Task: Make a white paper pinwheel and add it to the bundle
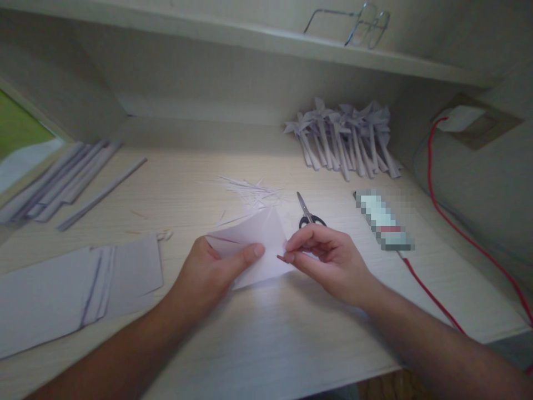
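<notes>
My left hand (220,264) holds a white square sheet of paper (270,233) by its left side, thumb on top and fingers hidden underneath. At the sheet's right edge, my right hand (328,258) is closed in a pinch on a thin reddish-brown stick (281,258). Only the tip of this stick shows; whether it touches the paper I cannot tell. Black-handled scissors (306,208) lie just behind my right hand, blades pointing away. Beyond the sheet is a loose heap of thin paper strips (252,189).
Paper pinwheels (345,133) are piled at the back right. Rolled paper tubes (79,172) and stacked paper sheets (45,300) lie on the left. A phone (383,219) with a red cable (433,300) is at right. Glasses (366,25) rest on the shelf (208,33).
</notes>
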The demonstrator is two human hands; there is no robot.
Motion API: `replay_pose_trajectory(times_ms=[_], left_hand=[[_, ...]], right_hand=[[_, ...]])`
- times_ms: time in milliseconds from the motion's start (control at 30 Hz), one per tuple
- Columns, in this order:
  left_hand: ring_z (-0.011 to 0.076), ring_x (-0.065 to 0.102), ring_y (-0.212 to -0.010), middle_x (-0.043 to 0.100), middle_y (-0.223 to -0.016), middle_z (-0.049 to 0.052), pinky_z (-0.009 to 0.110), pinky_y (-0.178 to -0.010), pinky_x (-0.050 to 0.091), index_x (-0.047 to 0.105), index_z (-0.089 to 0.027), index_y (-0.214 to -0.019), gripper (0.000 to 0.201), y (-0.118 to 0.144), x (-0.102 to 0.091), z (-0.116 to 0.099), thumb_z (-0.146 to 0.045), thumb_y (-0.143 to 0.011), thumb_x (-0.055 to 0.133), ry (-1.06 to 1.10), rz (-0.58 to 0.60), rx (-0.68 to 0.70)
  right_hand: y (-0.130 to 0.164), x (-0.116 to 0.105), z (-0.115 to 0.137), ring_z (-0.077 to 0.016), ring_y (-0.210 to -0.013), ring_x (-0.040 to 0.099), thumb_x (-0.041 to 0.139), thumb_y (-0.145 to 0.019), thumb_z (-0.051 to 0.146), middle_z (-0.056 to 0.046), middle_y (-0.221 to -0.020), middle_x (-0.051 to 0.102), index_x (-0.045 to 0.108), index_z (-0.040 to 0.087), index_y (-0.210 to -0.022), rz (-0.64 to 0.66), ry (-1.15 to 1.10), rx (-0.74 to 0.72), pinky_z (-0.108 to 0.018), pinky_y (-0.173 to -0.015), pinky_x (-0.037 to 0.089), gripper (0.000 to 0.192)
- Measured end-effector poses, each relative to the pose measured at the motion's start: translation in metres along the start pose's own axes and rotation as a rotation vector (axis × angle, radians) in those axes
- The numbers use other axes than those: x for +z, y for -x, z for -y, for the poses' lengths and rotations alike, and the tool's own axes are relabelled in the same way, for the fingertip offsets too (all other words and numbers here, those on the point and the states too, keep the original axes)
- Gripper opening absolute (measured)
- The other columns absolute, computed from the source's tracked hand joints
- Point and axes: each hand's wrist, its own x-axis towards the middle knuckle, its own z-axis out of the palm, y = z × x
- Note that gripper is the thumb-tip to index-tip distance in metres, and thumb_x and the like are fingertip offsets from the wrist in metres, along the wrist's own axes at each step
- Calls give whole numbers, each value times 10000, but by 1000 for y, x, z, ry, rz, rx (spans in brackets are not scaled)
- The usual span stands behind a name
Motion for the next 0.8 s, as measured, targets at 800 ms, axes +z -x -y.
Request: replay_pose_trajectory(times_ms=[800], left_hand=[[235, 712, -763, 807, -883, 63, 298, -682, 539, 791, -167, -922, 322, -1, 4, 0, -442, -756, 816, -10, -91, 0]], right_hand=[[-3, 2, -7, -131, -805, 660, 718, -869, 160, -4, -867, 700, 702, 206, -931, 13, -25, -15, -259, -734, 519, 79]])
